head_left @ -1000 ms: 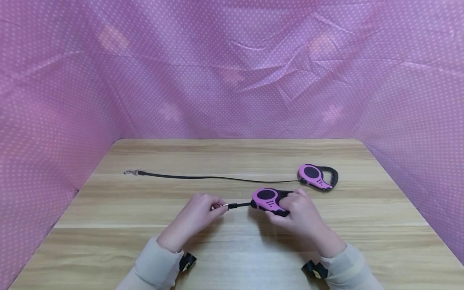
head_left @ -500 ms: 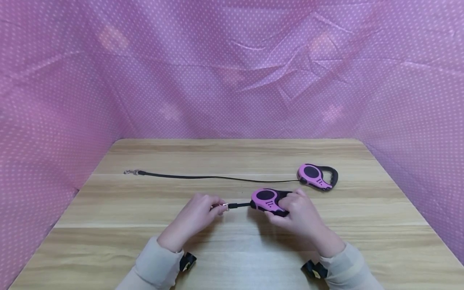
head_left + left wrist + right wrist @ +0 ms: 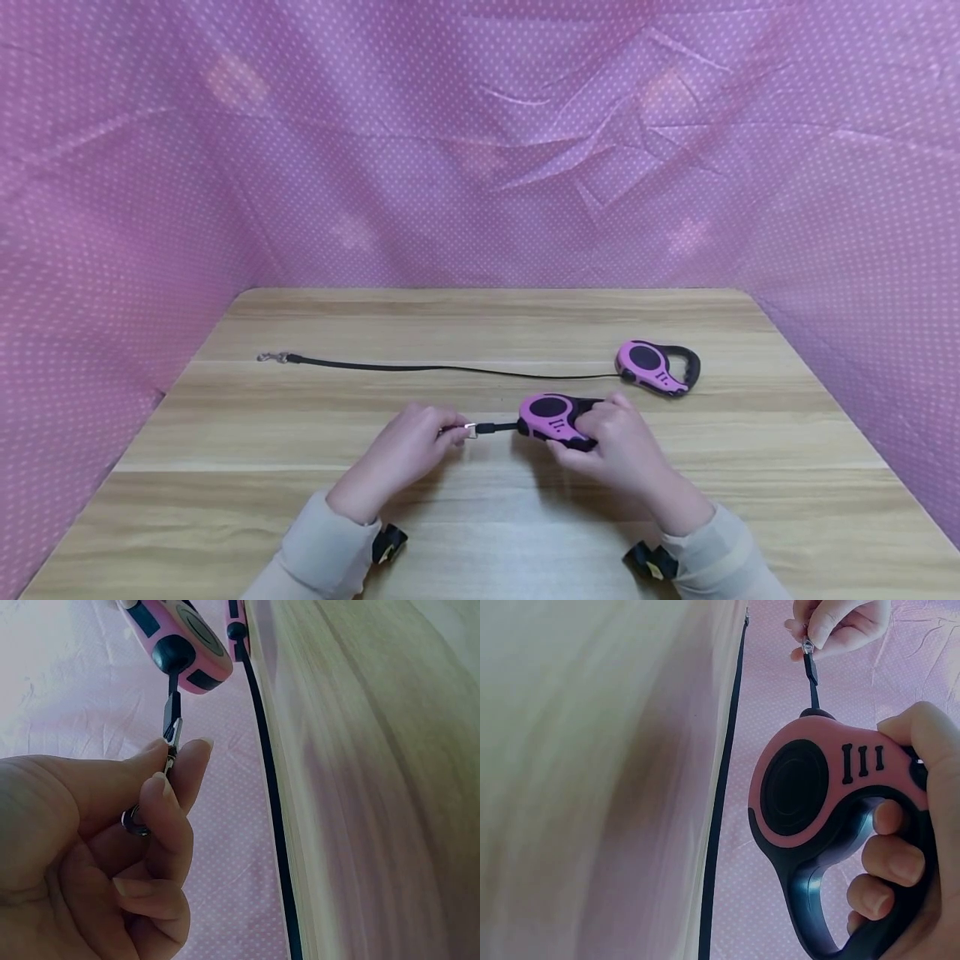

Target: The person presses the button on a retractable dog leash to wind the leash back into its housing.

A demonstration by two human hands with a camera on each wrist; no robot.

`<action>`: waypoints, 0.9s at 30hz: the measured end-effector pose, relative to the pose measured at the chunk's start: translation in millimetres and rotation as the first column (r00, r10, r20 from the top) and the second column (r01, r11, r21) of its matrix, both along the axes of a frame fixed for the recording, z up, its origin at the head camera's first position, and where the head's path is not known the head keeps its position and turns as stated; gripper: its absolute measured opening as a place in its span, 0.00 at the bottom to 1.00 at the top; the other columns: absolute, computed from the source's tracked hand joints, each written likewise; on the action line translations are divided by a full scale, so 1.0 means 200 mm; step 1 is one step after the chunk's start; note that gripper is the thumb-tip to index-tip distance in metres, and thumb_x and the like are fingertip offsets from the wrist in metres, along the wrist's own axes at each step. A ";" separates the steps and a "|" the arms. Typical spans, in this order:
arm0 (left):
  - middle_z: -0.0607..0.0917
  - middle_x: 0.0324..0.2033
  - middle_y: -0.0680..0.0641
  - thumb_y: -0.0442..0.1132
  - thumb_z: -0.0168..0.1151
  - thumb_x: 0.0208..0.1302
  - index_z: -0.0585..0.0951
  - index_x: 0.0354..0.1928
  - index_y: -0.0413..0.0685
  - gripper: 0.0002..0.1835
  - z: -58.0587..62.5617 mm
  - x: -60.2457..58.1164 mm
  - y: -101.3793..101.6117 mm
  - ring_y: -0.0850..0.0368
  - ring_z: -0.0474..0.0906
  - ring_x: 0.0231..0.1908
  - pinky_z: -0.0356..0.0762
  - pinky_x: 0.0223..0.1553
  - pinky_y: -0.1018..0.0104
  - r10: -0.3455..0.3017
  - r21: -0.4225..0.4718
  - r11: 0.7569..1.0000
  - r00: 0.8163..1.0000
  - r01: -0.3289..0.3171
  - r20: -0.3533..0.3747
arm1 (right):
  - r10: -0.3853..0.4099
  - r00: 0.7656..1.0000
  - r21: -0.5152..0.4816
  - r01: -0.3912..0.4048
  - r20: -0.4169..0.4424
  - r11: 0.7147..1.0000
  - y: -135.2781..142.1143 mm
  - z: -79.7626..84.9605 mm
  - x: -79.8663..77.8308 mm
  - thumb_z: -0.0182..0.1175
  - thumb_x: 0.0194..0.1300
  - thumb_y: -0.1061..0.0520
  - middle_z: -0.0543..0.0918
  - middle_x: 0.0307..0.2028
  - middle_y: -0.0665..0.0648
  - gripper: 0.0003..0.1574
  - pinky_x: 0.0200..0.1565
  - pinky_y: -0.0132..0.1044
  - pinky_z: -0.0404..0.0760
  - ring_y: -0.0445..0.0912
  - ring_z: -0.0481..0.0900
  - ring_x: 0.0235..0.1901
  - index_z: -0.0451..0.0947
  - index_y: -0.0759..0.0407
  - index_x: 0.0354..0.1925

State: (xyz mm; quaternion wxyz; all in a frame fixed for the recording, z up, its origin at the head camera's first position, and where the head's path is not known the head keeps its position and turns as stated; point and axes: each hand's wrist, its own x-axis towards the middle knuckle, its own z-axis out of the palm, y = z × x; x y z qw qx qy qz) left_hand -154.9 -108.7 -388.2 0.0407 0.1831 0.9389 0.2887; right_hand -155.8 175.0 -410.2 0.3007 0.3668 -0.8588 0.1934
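Note:
In the head view, my left hand pinches the metal clip of a retractable dog leash between thumb and fingers. A short length of black strap runs from that clip to the pink and black leash case. My right hand grips the case by its black loop handle, with fingers curled through the opening, as the right wrist view shows. The case is held above the table. The left wrist view shows the clip's hook end poking out below my fingers.
A second pink and black leash case lies farther back on the wooden table. Its black strap stretches left across the tabletop to a metal clip. Pink dotted cloth hangs around the back and sides.
The held leash case has shifted very slightly left, and a little more of the clip's metal shows beside my left fingertips. Both hands keep their hold; the second leash stays put.

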 end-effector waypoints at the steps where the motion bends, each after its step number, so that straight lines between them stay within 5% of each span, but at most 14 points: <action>1: 0.86 0.28 0.56 0.40 0.64 0.67 0.88 0.41 0.48 0.07 0.00 0.00 0.00 0.64 0.70 0.22 0.68 0.25 0.71 0.001 -0.004 1.000 1.000 -0.001 -0.002 | -0.001 1.000 0.002 0.001 0.000 1.000 0.00 0.00 0.00 0.60 0.62 0.36 0.56 0.13 0.38 0.34 0.35 0.35 0.65 0.32 0.49 0.18 0.56 0.47 0.11; 27: 0.88 0.29 0.59 0.45 0.65 0.66 0.89 0.39 0.54 0.07 0.01 0.02 0.03 0.67 0.71 0.24 0.67 0.27 0.71 -0.053 -0.041 0.998 0.999 0.052 -0.004 | -0.010 0.994 0.050 0.005 0.108 0.999 -0.01 0.00 0.01 0.66 0.58 0.39 0.58 0.13 0.37 0.33 0.36 0.34 0.63 0.30 0.52 0.18 0.58 0.46 0.11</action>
